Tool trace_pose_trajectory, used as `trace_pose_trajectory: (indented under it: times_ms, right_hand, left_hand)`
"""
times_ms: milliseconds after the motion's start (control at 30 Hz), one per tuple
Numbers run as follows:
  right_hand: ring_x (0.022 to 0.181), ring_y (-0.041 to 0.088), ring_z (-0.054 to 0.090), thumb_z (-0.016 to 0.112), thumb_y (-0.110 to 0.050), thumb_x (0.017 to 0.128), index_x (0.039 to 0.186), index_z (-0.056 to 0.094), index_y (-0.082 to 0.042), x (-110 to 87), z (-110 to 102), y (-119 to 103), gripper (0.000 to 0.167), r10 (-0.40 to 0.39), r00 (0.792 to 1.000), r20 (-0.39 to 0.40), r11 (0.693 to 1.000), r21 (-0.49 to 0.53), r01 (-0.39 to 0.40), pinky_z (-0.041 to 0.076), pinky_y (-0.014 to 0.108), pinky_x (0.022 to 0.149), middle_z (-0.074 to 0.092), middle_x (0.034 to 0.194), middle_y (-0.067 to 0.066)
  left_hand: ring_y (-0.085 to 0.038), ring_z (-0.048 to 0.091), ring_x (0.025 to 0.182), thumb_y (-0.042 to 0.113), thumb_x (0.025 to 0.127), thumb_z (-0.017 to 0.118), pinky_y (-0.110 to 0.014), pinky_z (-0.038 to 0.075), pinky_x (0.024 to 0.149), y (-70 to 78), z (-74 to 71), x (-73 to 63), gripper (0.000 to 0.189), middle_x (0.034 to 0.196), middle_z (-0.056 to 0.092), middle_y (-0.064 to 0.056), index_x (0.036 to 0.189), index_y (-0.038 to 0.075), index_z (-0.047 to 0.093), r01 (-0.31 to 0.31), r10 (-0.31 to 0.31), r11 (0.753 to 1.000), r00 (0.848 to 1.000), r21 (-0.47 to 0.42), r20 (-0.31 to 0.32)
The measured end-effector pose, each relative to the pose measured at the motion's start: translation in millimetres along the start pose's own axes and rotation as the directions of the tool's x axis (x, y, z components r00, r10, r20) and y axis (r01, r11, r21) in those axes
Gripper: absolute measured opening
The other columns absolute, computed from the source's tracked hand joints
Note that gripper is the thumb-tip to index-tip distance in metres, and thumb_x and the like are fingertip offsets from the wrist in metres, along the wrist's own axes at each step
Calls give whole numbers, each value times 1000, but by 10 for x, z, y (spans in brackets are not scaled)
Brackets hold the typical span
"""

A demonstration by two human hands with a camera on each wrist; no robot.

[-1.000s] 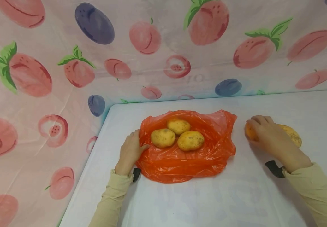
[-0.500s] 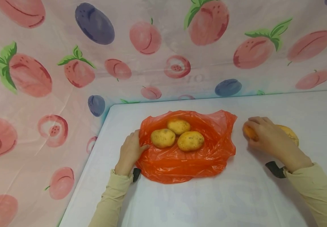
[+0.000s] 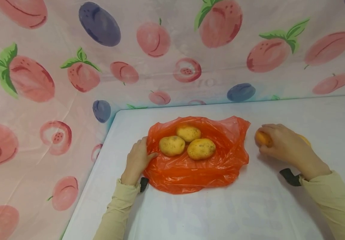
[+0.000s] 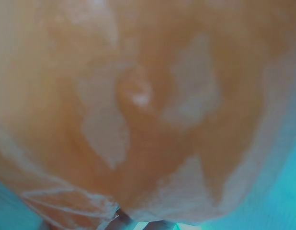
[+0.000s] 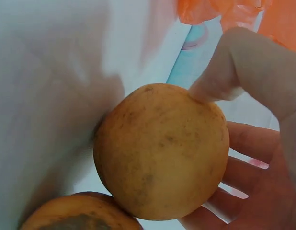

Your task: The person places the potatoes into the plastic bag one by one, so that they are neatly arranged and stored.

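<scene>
In the head view, a red-orange plastic bag (image 3: 187, 181) lies spread out with its mouth open. Three potatoes rest on it: one at left (image 3: 172, 146), one behind (image 3: 188, 133) and one at right (image 3: 201, 149). My left hand (image 3: 136, 161) grips the bag's left edge, thumb over the inner side; the left wrist view shows only blurred bag plastic (image 4: 157, 139). To the right of the bag, my right hand (image 3: 287, 145) holds a potato (image 5: 162, 153) between thumb and fingers. Another potato (image 5: 81, 215) sits against it, mostly hidden behind the hand in the head view.
A white-covered table (image 3: 220, 213) lies under everything. Along its back and left side hangs a pink fruit-print cloth (image 3: 166, 76). A black strap piece (image 3: 290, 177) sticks out at the right wrist, close over the table.
My right hand has shifted slightly left with the potato it holds. Less of the other potato shows behind that hand. My left hand and the bag have stayed still.
</scene>
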State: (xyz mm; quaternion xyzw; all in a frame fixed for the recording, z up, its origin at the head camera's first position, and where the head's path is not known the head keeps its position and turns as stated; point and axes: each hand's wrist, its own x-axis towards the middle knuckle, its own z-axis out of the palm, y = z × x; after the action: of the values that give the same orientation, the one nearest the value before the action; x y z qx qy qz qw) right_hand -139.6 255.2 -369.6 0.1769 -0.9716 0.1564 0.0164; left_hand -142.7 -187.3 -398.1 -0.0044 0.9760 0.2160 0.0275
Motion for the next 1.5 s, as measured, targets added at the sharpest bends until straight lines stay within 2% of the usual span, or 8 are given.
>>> trace_pose_trajectory:
  times_ms: [67, 267, 500, 667, 900, 1233, 1500]
  right_hand:
    - [93, 36, 57, 76, -14, 74, 114, 63, 6, 9, -19, -18, 46, 7, 1000, 0, 1000, 3, -7, 51, 53, 81, 64, 110, 24]
    - [106, 43, 58, 76, -14, 77, 117, 64, 5, 19, -62, -101, 46, -9, 999, -44, 1000, 11, 9, 49, 60, 90, 61, 123, 30]
    - [107, 43, 58, 77, -16, 81, 118, 65, 2, 72, -132, -216, 43, -8, 998, -55, 1000, 26, 9, 50, 60, 90, 61, 123, 29]
    - [99, 39, 60, 79, -16, 79, 115, 66, 2, 92, -191, -281, 42, -29, 994, -105, 999, 23, 32, 52, 57, 85, 65, 115, 26]
    - [115, 46, 54, 79, -14, 77, 121, 64, 3, 80, -282, -360, 49, -26, 991, -132, 999, 28, 30, 46, 62, 95, 59, 127, 29]
    - [113, 45, 55, 75, -10, 76, 116, 66, -1, 57, -382, -448, 43, -46, 978, -205, 999, 16, 51, 48, 62, 91, 60, 126, 27]
    - [117, 44, 52, 77, -12, 77, 117, 65, -3, 36, -471, -479, 43, -36, 977, -208, 999, -10, 34, 46, 64, 95, 58, 129, 26]
  left_hand:
    - [-34, 54, 111, 25, 85, 80, -52, 53, 93, 3, -4, -1, 70, 126, 59, -16, 141, 4, 44, 1, -1, 1000, 1000, -2, 1]
    - [-35, 54, 113, 26, 84, 80, -53, 52, 94, 7, -10, -9, 71, 128, 59, -17, 142, 4, 44, 7, -7, 1000, 1000, 5, 7]
    - [-35, 54, 113, 26, 84, 80, -54, 52, 94, 5, -11, -2, 72, 128, 58, -17, 142, 4, 43, 3, -3, 1000, 1000, 10, 8]
    - [-35, 54, 113, 26, 84, 80, -53, 52, 94, 1, -8, -2, 72, 127, 59, -18, 142, 3, 44, 4, -4, 1000, 1000, 12, 7]
    - [-35, 54, 111, 25, 85, 80, -53, 52, 93, -6, -9, -3, 70, 127, 59, -17, 141, 3, 44, -4, 4, 1000, 1000, 11, 2]
    - [-35, 55, 111, 25, 85, 80, -53, 53, 93, 6, -14, -7, 70, 126, 59, -17, 141, 3, 44, -8, 8, 1000, 1000, 16, 2]
    - [-35, 55, 110, 25, 85, 80, -53, 53, 92, 12, -17, -14, 70, 126, 59, -17, 140, 3, 44, -9, 9, 1000, 1000, 12, 0]
